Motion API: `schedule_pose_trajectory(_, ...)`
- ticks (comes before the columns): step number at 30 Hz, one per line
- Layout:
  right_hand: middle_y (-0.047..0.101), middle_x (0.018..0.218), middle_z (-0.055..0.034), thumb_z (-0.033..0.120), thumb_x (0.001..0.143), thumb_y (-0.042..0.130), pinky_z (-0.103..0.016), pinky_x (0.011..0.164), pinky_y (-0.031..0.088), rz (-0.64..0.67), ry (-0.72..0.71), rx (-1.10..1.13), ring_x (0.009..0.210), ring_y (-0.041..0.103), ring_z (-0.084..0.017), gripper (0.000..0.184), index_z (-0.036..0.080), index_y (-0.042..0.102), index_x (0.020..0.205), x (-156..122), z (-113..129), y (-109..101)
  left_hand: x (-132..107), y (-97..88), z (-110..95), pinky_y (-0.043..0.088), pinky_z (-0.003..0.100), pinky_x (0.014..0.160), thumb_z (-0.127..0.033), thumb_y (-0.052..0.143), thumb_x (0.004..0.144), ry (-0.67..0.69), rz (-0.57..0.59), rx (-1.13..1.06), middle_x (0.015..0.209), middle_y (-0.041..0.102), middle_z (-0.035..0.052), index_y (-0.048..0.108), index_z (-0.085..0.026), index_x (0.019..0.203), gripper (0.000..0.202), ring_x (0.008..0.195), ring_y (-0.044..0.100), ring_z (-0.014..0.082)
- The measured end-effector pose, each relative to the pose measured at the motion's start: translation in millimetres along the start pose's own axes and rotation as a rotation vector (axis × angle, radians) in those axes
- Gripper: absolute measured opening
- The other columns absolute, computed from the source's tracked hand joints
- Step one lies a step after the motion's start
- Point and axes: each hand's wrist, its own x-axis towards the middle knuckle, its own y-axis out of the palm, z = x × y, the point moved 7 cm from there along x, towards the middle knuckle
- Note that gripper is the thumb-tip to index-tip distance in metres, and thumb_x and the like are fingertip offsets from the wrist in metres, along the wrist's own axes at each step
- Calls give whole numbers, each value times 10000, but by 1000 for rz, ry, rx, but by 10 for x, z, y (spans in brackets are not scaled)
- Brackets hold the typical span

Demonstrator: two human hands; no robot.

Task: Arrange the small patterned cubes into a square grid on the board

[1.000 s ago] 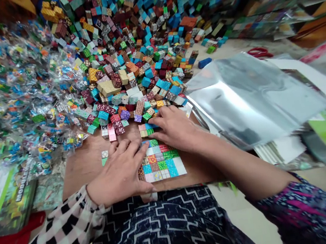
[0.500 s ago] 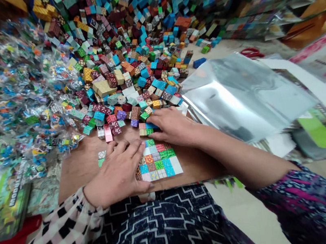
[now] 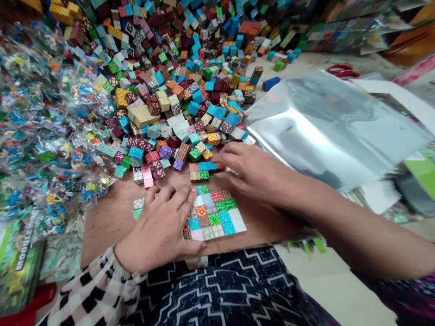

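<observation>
A flat mosaic of small patterned square blocks (image 3: pixel 213 216) lies on the brown board. My left hand (image 3: pixel 156 222) rests flat over its left part with fingers stretched out, hiding many squares. Just beyond the mosaic is a small cluster of blocks (image 3: pixel 201 171), with blue, green and tan faces. At its right end my right hand (image 3: pixel 254 171) has thumb and fingertips closed about an orange-brown block (image 3: pixel 218 166), which touches or nearly touches the blue one.
A large heap of loose patterned blocks (image 3: pixel 173 93) spreads behind the board (image 3: pixel 105 225). Clear bags of small colourful pieces (image 3: pixel 25 122) pile up at left, beside printed packets (image 3: pixel 6 262). Shiny plastic sleeves (image 3: pixel 331 128) lie at right, with red-handled scissors (image 3: pixel 342 71) behind.
My right hand has shifted right along the small block cluster, uncovering its blue blocks, and an orange-brown block now shows at its fingertips. My left hand stays on the mosaic.
</observation>
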Motion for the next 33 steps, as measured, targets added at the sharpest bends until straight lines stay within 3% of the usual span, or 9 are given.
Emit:
schedule_pose_trajectory(2, 662, 941, -126, 221, 972, 403, -385, 782, 480, 0, 11, 54, 864, 598, -238, 311, 140, 702, 987, -119, 15, 32, -1, 7, 0, 257, 521, 1071, -667, 630, 751, 8, -7, -3, 1484, 505, 139, 427, -114, 1469, 929, 1205, 464, 355)
schedule_pose_trajectory(4, 680, 914, -113, 250, 998, 374, -391, 808, 503, 19, 2, 136, 863, 614, -229, 351, 156, 708, 953, -236, 83, 121, -2, 10, -1, 262, 523, 1065, -663, 636, 750, 15, -9, -2, 1485, 503, 142, 419, -105, 1473, 939, 1203, 464, 357)
schedule_pose_trajectory(8, 666, 1109, -143, 376, 985, 484, -427, 932, 513, 2, 9, 225, 1020, 616, -254, 357, 150, 620, 1225, -432, 244, 261, -3, 4, -3, 271, 526, 1062, -645, 654, 744, 10, -2, 2, 1481, 503, 154, 418, -84, 1470, 948, 1202, 466, 360)
schedule_pose_trajectory(11, 579, 1265, -202, 588, 774, 724, -511, 950, 504, -15, 27, 168, 1115, 568, -341, 768, 138, 509, 1359, -538, 309, 284, -3, 2, -6, 271, 536, 1066, -659, 639, 747, 13, -1, -3, 1485, 499, 157, 410, -85, 1476, 956, 1207, 468, 363)
schedule_pose_trajectory(14, 520, 1302, -248, 590, 610, 838, -535, 935, 507, 21, 19, 160, 1122, 546, -382, 1000, 80, 463, 1385, -592, 341, 318, -2, 18, 0, 290, 538, 1062, -656, 634, 748, 23, -4, -14, 1490, 490, 167, 406, -86, 1476, 952, 1219, 473, 366)
schedule_pose_trajectory(18, 548, 1229, -205, 427, 705, 786, -482, 911, 520, 16, 23, 205, 1070, 566, -331, 764, 98, 501, 1334, -573, 350, 376, -12, 46, 31, 362, 531, 1015, -649, 620, 766, 48, -11, -40, 1488, 481, 183, 422, -83, 1461, 918, 1214, 478, 368)
schedule_pose_trajectory(25, 568, 1192, -185, 580, 698, 777, -485, 903, 503, 7, -21, 129, 1049, 562, -337, 817, 99, 528, 1309, -489, 501, 349, -152, 24, 144, 376, 505, 1028, -635, 619, 787, 65, -38, -13, 1446, 513, 192, 416, -90, 1466, 894, 1224, 481, 364)
schedule_pose_trajectory(28, 564, 1212, -185, 613, 794, 688, -454, 913, 505, 5, -40, 219, 1065, 568, -315, 741, 112, 525, 1316, -412, 454, 248, -215, 22, 165, 361, 511, 1050, -645, 611, 795, 72, -31, 13, 1439, 517, 193, 428, -96, 1457, 880, 1240, 474, 365)
schedule_pose_trajectory(33, 563, 1218, -187, 331, 980, 484, -444, 951, 467, -60, 109, 99, 1088, 549, -303, 352, 110, 588, 1234, -111, 129, 115, -233, 25, 155, 296, 583, 1093, -666, 658, 750, 38, -27, 30, 1510, 434, 184, 387, -175, 1489, 927, 1318, 420, 405)
